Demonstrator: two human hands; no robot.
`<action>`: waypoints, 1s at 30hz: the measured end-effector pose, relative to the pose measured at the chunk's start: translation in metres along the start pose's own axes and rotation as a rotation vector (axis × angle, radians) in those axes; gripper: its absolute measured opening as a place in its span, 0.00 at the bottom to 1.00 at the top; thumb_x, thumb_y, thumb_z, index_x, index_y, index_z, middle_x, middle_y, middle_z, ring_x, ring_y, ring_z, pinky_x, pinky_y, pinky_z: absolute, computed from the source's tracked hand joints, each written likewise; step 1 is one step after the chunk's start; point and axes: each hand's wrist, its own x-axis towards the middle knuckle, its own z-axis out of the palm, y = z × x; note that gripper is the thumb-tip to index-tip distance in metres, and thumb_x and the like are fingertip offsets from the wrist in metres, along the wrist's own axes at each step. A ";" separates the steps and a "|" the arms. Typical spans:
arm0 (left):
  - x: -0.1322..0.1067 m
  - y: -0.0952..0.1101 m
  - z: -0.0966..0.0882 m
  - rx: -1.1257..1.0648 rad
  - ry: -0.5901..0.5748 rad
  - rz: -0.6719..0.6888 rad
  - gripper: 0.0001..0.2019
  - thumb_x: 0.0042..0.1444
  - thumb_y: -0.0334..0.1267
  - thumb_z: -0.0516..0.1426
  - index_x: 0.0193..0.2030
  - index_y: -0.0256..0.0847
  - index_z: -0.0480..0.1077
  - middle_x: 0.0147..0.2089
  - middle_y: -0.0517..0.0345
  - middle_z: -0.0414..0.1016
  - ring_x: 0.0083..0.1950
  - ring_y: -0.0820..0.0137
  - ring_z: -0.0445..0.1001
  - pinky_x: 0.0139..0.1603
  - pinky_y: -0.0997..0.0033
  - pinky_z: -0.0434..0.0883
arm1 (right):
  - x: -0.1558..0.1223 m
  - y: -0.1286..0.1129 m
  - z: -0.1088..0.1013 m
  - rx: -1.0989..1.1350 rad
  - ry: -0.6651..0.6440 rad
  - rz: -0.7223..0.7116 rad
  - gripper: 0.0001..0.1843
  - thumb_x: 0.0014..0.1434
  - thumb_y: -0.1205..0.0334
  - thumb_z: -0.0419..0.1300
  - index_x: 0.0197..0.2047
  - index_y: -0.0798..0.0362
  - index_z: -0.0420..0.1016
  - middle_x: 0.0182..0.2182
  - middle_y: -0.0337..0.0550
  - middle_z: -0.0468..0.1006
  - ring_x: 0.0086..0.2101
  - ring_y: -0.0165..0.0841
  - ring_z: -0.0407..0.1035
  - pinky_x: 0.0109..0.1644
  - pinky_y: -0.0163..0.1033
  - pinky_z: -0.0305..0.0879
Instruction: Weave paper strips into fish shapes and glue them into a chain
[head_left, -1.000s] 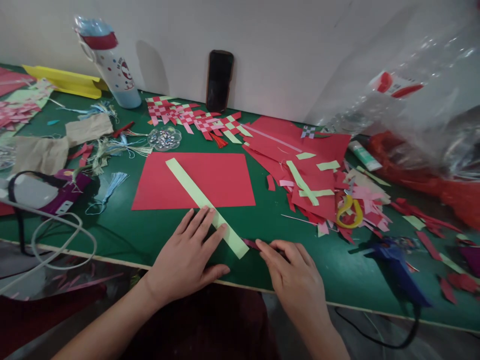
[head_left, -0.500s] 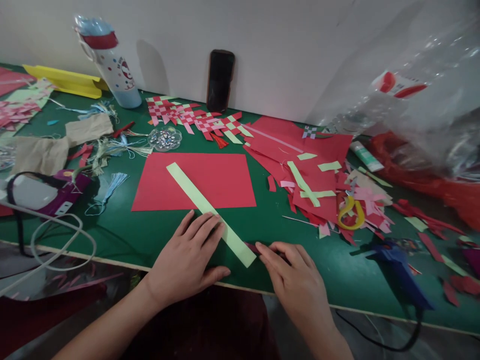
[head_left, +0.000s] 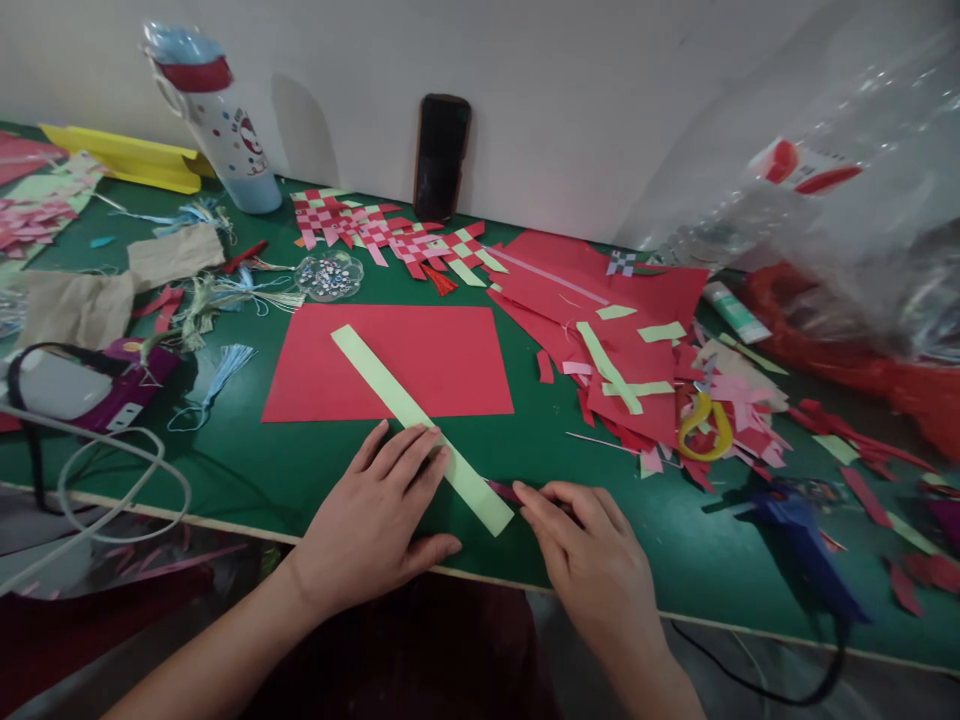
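A long pale green paper strip point(head_left: 405, 407) lies slantwise, its far end over a red paper sheet point(head_left: 450, 360) and its near end on the green tabletop. My left hand point(head_left: 382, 510) rests flat, fingertips pressing on the strip's middle and thumb spread out. In my right hand point(head_left: 585, 540) is a slim purple craft knife point(head_left: 504, 489), pinched between thumb and fingers. Its thin tip meets the strip's right edge near the lower end. Most of the handle is hidden by the fingers.
Yellow-handled scissors point(head_left: 705, 425) lie among paper scraps to the right, with a blue glue gun point(head_left: 806, 550) nearer. Woven paper pieces point(head_left: 390, 235), a phone point(head_left: 442, 155) and a bottle point(head_left: 225, 130) stand along the wall. Tassels point(head_left: 221, 375) and a white cable point(head_left: 161, 450) lie left.
The craft knife's tip has shifted slightly left and up along the strip's right edge and shows more. My left hand and the strip stay put; the view has moved a little.
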 end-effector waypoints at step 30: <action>-0.002 -0.001 0.006 0.033 0.022 -0.015 0.41 0.60 0.63 0.46 0.69 0.30 0.53 0.72 0.40 0.50 0.73 0.50 0.43 0.71 0.46 0.48 | 0.008 -0.003 0.002 0.016 0.034 0.010 0.13 0.64 0.67 0.57 0.49 0.51 0.79 0.36 0.46 0.75 0.38 0.35 0.66 0.43 0.41 0.64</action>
